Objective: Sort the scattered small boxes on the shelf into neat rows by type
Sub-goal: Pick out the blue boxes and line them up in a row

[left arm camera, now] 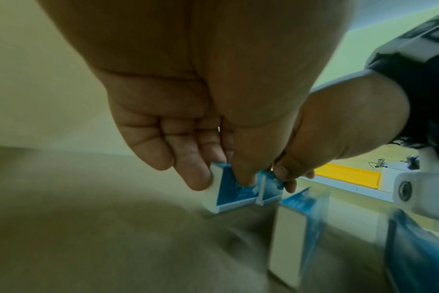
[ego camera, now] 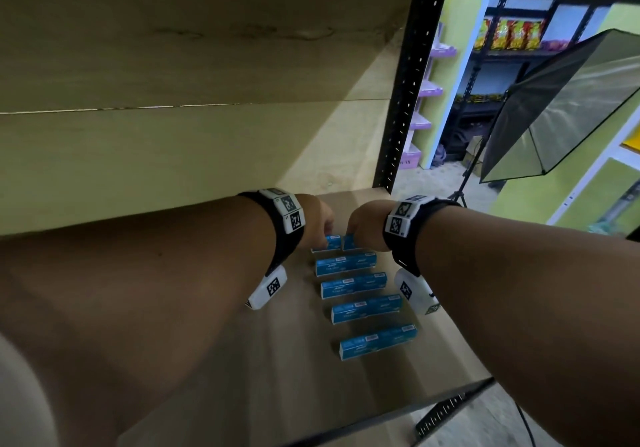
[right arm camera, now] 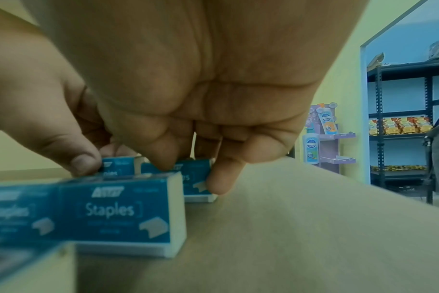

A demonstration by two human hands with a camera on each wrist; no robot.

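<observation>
The staple boxes (ego camera: 345,264) are blue with white ends and white lettering, the shelf board (ego camera: 311,377) is pale tan wood, its upright post (ego camera: 405,100) black, and both wristbands (ego camera: 287,235) black carrying white blocks printed with black-and-white square codes.

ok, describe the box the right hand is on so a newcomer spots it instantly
On the wooden shelf, blue staple boxes run back in a column. At its far end two short boxes sit side by side; the right hand pinches the right-hand box, nearest the black upright.
</observation>
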